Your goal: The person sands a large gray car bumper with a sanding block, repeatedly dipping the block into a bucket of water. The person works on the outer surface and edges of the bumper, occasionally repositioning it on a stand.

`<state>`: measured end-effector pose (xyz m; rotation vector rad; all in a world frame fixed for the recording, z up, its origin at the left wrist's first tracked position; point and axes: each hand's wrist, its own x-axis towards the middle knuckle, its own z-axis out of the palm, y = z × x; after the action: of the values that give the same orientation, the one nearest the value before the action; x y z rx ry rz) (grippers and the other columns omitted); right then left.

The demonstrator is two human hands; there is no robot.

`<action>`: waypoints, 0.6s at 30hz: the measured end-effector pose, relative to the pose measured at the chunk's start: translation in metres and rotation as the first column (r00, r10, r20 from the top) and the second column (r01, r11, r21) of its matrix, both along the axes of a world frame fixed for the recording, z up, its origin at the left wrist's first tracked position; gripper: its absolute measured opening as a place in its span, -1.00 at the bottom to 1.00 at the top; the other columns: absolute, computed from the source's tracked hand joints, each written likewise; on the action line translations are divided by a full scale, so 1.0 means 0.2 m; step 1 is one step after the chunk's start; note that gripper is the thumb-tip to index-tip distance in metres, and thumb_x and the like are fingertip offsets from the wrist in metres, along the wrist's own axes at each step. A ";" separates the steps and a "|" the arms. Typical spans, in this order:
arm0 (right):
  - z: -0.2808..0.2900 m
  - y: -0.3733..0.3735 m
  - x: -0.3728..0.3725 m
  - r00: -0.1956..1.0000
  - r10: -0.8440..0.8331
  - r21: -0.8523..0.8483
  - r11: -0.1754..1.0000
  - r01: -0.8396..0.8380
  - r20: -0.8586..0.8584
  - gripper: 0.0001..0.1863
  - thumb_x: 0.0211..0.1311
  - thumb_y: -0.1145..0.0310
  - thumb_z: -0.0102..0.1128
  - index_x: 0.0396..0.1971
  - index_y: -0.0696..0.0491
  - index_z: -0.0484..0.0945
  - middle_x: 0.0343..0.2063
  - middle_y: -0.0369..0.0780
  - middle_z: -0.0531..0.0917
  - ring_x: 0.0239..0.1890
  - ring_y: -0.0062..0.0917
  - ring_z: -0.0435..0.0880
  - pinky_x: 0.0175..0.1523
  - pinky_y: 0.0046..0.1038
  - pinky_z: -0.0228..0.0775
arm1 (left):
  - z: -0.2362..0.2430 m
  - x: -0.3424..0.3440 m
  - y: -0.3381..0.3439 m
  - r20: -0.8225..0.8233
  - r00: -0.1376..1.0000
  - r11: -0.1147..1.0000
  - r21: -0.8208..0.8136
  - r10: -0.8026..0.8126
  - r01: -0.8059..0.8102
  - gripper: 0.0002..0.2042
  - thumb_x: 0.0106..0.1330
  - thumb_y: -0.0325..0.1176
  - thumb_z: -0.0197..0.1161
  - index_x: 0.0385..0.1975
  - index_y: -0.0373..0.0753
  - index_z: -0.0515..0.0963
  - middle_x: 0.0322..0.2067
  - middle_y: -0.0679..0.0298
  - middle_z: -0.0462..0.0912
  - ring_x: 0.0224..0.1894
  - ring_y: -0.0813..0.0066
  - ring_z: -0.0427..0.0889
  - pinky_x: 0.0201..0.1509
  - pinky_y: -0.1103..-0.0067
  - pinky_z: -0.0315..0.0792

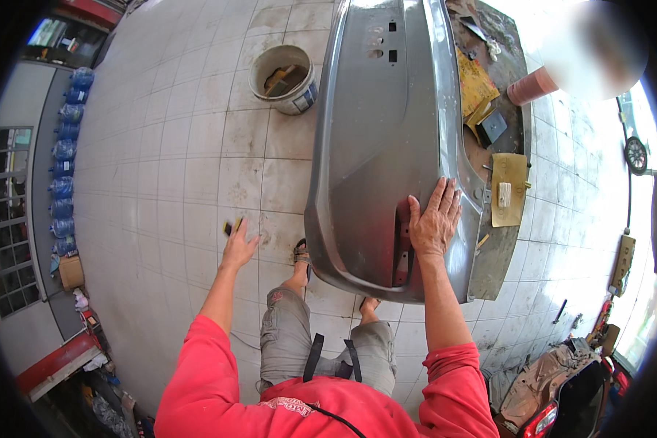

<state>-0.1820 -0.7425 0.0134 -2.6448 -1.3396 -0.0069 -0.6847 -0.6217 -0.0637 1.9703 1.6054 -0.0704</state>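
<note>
A large grey car bumper (379, 146) lies lengthwise in front of me, with small square and round holes at its far end and a dark slot near its close end. My right hand (434, 228) rests flat on it beside that slot, fingers stretched out and holding nothing. Out to the left of the bumper, my left hand (239, 247) is raised over the floor, its fingers partly curled. It grips a small yellow-and-black block (233, 227), which is slightly blurred.
A worktop (496, 274) beneath the bumper carries yellow sheets (476, 84), a dark box (491, 127) and a pale block (504, 194) on brown paper. Left of the bumper stands a white bucket (305, 101). Blue water bottles (63, 187) line the left wall; car parts (547, 383) lie lower right.
</note>
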 end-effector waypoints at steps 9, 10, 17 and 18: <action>0.02 0.05 0.01 0.989 -0.148 -0.099 0.984 0.149 0.023 0.03 0.45 -0.30 0.14 0.61 0.17 0.10 0.58 0.09 0.22 0.61 0.06 0.19 0.63 0.00 0.04 | -0.94 -0.14 0.85 -0.330 0.942 0.914 -0.398 -0.063 -0.079 -0.42 0.41 -0.10 0.38 0.37 -0.23 0.52 0.21 -0.17 0.65 0.28 -0.13 0.63 0.28 0.12 0.57; 0.01 0.09 0.02 0.987 -0.157 -0.085 0.984 0.158 0.016 0.03 0.45 -0.31 0.14 0.61 0.18 0.11 0.57 0.10 0.23 0.60 0.06 0.20 0.63 -0.02 0.05 | -1.04 -0.01 0.97 -0.252 0.963 0.957 -0.291 -0.091 0.015 -0.41 0.40 -0.11 0.38 0.38 -0.22 0.50 0.19 -0.18 0.66 0.27 -0.17 0.62 0.31 0.08 0.53; 0.01 0.15 0.00 0.962 -0.268 -0.058 0.961 0.271 0.049 0.06 0.49 -0.42 -0.04 0.59 0.23 0.13 0.49 0.14 0.36 0.53 0.09 0.32 0.58 -0.07 0.16 | -1.11 0.92 1.96 -0.024 0.928 0.872 0.335 -0.371 0.357 -0.28 0.43 -0.17 0.36 0.52 -0.30 0.27 0.41 -0.19 0.45 0.55 -0.15 0.29 0.57 0.09 0.27; 0.00 0.17 0.00 0.962 -0.269 -0.064 0.960 0.272 0.046 0.06 0.50 -0.41 -0.05 0.59 0.24 0.13 0.49 0.14 0.36 0.54 0.09 0.32 0.58 -0.07 0.15 | -1.16 0.94 2.07 -0.029 0.937 0.864 0.380 -0.347 0.331 -0.28 0.47 -0.11 0.32 0.54 -0.28 0.26 0.40 -0.20 0.47 0.56 -0.14 0.28 0.57 0.05 0.25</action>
<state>-0.1812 -0.7085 0.0135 -2.8793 -0.9933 -0.0463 -0.4969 -0.2074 -0.2963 2.5238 1.2969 0.1558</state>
